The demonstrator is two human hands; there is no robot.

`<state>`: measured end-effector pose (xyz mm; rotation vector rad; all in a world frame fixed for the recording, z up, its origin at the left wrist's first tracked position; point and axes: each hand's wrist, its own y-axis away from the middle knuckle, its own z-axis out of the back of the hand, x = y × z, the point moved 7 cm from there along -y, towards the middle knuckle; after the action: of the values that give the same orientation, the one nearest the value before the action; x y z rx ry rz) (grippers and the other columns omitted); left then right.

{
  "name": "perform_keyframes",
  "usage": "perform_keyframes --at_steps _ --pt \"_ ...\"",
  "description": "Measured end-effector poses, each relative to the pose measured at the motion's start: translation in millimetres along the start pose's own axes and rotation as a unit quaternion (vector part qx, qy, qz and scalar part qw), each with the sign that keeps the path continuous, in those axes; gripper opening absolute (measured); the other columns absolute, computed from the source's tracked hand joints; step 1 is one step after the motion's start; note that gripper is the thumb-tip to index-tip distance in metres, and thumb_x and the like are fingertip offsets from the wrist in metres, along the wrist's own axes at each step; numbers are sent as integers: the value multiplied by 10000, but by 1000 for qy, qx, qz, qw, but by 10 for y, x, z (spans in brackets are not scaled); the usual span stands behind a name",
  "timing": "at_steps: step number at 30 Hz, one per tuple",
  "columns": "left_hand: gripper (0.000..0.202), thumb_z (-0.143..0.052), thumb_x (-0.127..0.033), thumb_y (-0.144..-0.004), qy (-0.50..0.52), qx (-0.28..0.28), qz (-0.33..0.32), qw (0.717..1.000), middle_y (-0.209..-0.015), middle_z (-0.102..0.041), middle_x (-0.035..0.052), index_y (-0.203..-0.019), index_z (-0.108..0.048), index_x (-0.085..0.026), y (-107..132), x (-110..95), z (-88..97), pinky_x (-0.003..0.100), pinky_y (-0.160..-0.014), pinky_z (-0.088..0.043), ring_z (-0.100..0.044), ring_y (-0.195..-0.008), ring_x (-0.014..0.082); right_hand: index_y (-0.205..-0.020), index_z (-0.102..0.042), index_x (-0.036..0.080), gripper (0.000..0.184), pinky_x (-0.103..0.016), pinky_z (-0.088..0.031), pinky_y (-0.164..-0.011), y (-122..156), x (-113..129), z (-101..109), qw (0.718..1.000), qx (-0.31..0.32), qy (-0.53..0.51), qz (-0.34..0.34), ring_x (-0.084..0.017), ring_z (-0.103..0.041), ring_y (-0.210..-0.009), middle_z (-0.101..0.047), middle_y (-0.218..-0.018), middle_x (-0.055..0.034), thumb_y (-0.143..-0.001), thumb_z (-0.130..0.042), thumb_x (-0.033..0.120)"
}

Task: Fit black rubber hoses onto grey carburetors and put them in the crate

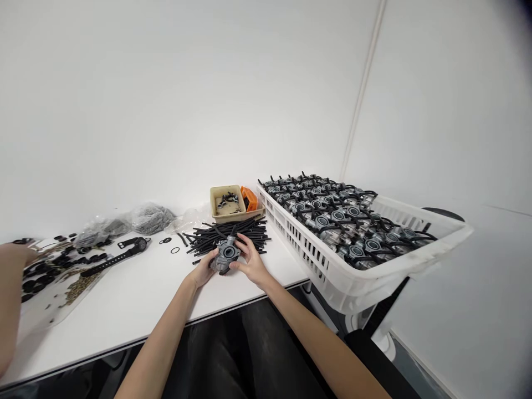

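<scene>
Between my two hands is a grey metal carburetor (226, 252), its round bore facing me and a black hose end at its top. My left hand (203, 269) grips its left side, fingers closed round the body. On the other side my right hand (251, 262) holds it with thumb and fingers. Just behind it lies a pile of short black rubber hoses (253, 233) on the white table (137, 302). The carburetor's underside is partly hidden by my fingers.
At right, a white plastic crate (341, 282) holds many carburetors (322, 221). Behind the hoses stand a cream tray (214, 206) and an orange basket (250, 198). Leftward lie a black watch (139, 245), bagged parts (152, 219) and brass pieces (78, 288). Another person's arm (10, 299) reaches in at left.
</scene>
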<state>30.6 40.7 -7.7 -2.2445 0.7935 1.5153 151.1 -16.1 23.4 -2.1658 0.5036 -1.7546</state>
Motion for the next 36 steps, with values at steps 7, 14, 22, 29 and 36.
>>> perform_keyframes --at_steps 7,14,22,29,36 --pt "236 -688 -380 -692 -7 3 8 1000 -621 -651 36 -695 -650 -147 -34 37 47 232 -499 -419 -535 -507 124 -1364 -343 298 969 -441 -333 -1041 37 -33 -62 997 52 -34 -37 -236 -445 -1258 -434 -1397 -108 -528 -824 391" --pt "326 -766 -415 -570 -17 19 1 1000 -612 -638 39 -678 -653 -129 -31 26 18 234 -494 -420 -548 -526 136 -1386 -301 321 1018 -419 -375 -1012 60 -52 -89 995 76 -40 -52 -237 -399 -1291 -373 -1437 -90 -520 -831 388" --pt "372 -819 -388 -498 -20 8 5 1000 -620 -645 12 -713 -650 -137 -52 51 67 222 -492 -411 -543 -518 122 -1409 -226 346 1083 -424 -383 -1009 74 -14 -103 990 102 -72 -66 -254 -413 -1275 -404 -1412 -68 -523 -847 299" --pt "597 -651 -682 -577 -27 -12 16 999 -747 -702 83 -806 -661 -131 3 18 10 264 -548 -443 -638 -709 220 -1387 -277 353 1057 -460 -343 -1036 68 -40 -110 989 112 -73 -62 -263 -401 -1281 -424 -1392 -64 -510 -859 258" --pt "879 -276 -878 -591 10 -60 34 998 -603 -675 87 -782 -659 -110 30 -8 17 268 -502 -452 -642 -602 211 -1364 -325 343 1005 -472 -332 -1041 59 -43 -115 991 109 -62 -49 -260 -397 -1282 -461 -1361 -60 -515 -855 247"
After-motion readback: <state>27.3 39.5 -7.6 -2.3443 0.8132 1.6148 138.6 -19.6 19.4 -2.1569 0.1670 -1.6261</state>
